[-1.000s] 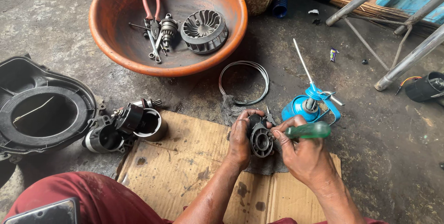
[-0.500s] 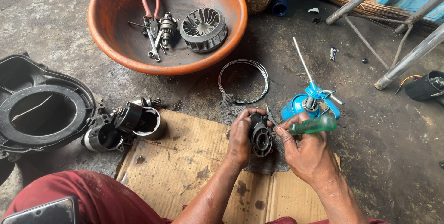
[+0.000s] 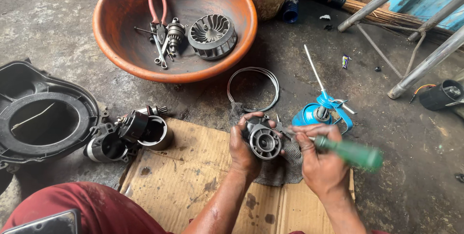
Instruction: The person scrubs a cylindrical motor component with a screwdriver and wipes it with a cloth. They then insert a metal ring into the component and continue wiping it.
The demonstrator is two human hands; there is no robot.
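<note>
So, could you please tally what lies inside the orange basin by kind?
Inside the orange basin:
Red-handled pliers: 1
Spanner: 1
Small geared shaft: 1
Finned grey wheel: 1
Total: 4

- A small sachet [image 3: 345,61] lies on the concrete floor in the upper right of the frame: flat, rectangular, with purple, yellow and white colouring.
- A flattened brown cardboard sheet [image 3: 183,176], once packaging, is spread at lower centre, stained with dark spots.
- A dark phone-like screen [image 3: 48,223] shows at the lower left edge, blank and grey-rimmed.
</note>
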